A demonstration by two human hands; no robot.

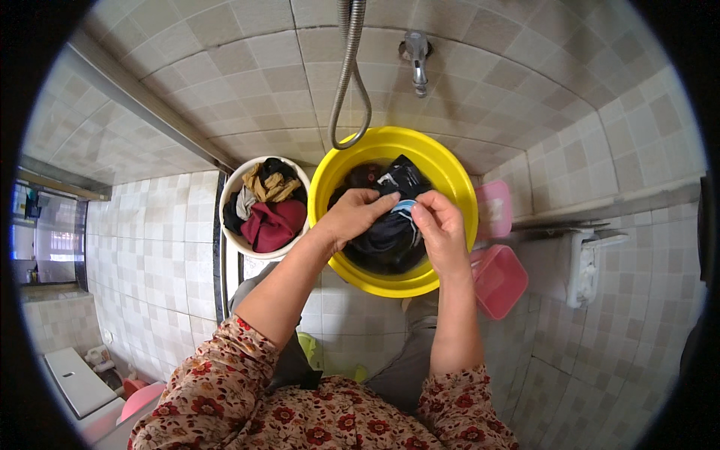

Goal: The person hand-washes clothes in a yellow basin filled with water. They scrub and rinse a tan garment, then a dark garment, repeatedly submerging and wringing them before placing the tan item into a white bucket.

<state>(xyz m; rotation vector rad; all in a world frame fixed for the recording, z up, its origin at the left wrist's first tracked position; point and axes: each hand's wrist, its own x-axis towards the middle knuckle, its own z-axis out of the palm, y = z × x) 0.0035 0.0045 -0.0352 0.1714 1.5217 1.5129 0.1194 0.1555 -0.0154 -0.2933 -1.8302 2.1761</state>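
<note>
A large yellow plastic basin stands before me, with dark wet laundry lying in water inside it. Over the basin, my left hand pinches a black garment between thumb and fingers. My right hand grips the same garment a short way to the right. Between the two hands shows a light blue and white band on the fabric. Part of the cloth rises above the fingertips and bears a pale print. Another dark cloth lies behind it in the basin. My palms hide part of the garment.
Left of the basin is a white bucket of clothes, including a maroon cloth and a tan one. A metal shower hose hangs over the rim, beside a wall tap. Pink containers stand at right.
</note>
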